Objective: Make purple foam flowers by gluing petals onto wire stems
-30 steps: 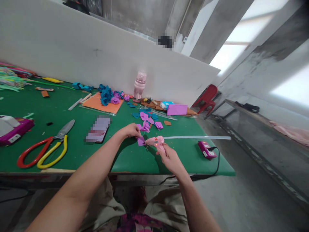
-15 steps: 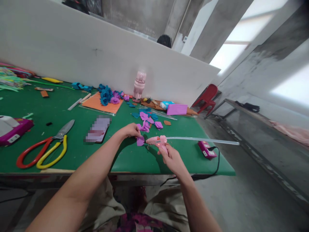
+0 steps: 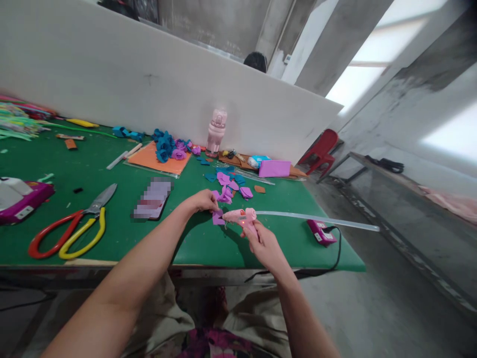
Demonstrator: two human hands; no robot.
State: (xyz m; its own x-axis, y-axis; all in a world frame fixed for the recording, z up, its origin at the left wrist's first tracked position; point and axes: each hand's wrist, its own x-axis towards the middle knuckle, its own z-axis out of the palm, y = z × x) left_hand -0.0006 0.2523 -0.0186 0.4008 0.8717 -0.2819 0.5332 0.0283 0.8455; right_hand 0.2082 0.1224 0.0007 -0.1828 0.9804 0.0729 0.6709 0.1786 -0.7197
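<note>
My left hand pinches a small purple paper piece just above the green table. My right hand grips the handle of a pink glue gun, its nozzle touching the purple piece. A long clear glue stick juts out of the gun's back toward the right. More purple and blue paper pieces lie just beyond my hands.
Red and yellow scissors and a blurred phone lie left of my hands. Blue and purple paper roses rest on an orange sheet, a pink bottle behind. A magenta plug box with black cable sits right. A white partition backs the table.
The glue stick's free end has swung further right and slightly down as the gun tilted. Both hands stay in nearly the same place on the purple piece.
</note>
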